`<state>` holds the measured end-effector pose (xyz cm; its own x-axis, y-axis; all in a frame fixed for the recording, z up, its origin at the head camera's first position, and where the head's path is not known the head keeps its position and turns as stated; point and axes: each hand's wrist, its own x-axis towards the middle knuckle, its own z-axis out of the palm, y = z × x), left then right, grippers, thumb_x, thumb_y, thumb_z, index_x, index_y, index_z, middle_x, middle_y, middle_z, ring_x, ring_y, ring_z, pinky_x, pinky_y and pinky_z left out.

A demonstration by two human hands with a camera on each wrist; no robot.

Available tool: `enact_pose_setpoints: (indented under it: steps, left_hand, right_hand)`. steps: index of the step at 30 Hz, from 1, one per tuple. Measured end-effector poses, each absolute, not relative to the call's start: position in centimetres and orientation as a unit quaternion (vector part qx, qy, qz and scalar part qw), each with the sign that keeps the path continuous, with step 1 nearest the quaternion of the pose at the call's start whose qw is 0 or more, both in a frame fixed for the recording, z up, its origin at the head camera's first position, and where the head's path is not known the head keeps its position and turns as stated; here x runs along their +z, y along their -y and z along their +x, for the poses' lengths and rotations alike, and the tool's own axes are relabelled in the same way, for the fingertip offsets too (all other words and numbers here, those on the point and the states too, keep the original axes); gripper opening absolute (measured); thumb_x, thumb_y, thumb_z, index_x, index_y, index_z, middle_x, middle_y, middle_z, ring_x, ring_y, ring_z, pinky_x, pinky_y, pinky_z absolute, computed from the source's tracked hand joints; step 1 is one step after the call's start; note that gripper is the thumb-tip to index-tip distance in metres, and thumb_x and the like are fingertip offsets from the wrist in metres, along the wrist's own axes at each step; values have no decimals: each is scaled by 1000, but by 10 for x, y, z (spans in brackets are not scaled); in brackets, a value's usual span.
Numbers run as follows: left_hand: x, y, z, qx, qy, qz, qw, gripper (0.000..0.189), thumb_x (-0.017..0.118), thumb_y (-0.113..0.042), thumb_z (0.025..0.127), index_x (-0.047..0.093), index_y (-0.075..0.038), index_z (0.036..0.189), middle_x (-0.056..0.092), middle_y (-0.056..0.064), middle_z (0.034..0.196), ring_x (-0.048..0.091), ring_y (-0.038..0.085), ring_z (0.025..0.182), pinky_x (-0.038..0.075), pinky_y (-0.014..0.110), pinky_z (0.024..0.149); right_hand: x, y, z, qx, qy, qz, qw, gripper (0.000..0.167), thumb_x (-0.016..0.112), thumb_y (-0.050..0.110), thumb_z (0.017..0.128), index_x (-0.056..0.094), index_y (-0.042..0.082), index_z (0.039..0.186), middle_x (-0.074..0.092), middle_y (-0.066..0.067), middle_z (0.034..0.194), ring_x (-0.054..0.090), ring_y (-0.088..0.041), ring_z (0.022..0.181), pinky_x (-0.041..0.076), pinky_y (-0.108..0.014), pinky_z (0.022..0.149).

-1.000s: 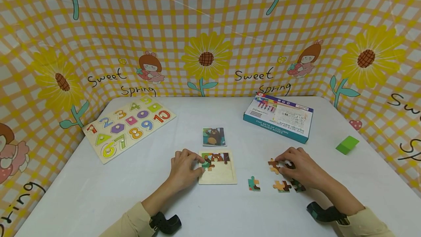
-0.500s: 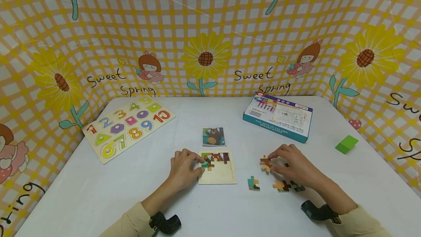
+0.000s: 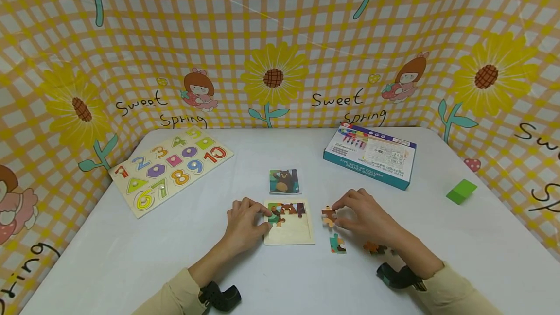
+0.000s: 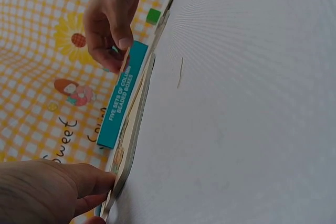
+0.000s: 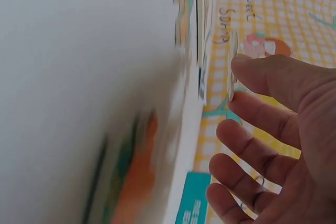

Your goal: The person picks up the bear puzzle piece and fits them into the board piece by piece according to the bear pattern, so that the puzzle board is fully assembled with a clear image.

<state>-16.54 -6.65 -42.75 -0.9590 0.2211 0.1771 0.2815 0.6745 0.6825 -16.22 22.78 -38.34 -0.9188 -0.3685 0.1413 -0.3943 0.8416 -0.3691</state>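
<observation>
A wooden puzzle board (image 3: 295,232) lies flat at the middle of the table, bear-picture pieces filling its top and upper left. My left hand (image 3: 246,222) holds its left edge, thumb and forefinger over the rim; the left wrist view shows those fingers (image 4: 97,182) at the board's side. My right hand (image 3: 365,215) pinches a brown and orange puzzle piece (image 3: 329,216) by its right side, just right of the board. In the right wrist view the piece (image 5: 232,66) is edge-on between thumb and forefinger, raised off the table. A green-orange puzzle piece (image 3: 337,244) lies below it.
Other loose puzzle pieces (image 3: 373,247) lie partly hidden under my right forearm. A bear picture card (image 3: 284,182) is behind the board. A number board (image 3: 170,171) sits at back left, a teal-edged box (image 3: 369,157) at back right, and a green block (image 3: 461,192) far right.
My right hand has carried the brown and orange puzzle piece leftward from the loose pieces to beside the board. My left hand has stayed at the board's edge.
</observation>
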Motion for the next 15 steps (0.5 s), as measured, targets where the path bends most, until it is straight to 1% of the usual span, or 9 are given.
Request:
enact_pose_setpoints:
  steps: [7, 15]
  left_hand:
    - [-428, 67, -166, -377, 915, -139, 42, 15, 68, -15, 76, 69, -16, 91, 54, 6, 99, 37, 21, 95, 26, 43, 82]
    - [-428, 67, -165, -376, 915, -138, 47, 15, 68, -15, 76, 69, -16, 90, 54, 5, 97, 37, 21, 94, 26, 43, 81]
  right_hand:
    - [-387, -205, -165, 208, 953, 220, 23, 25, 76, 26, 76, 71, 15, 98, 63, 0, 99, 45, -17, 95, 40, -34, 78]
    - [-390, -181, -166, 207, 947, 246, 25, 24, 75, 25, 77, 71, 15, 98, 61, 2, 98, 44, -13, 91, 38, -33, 79]
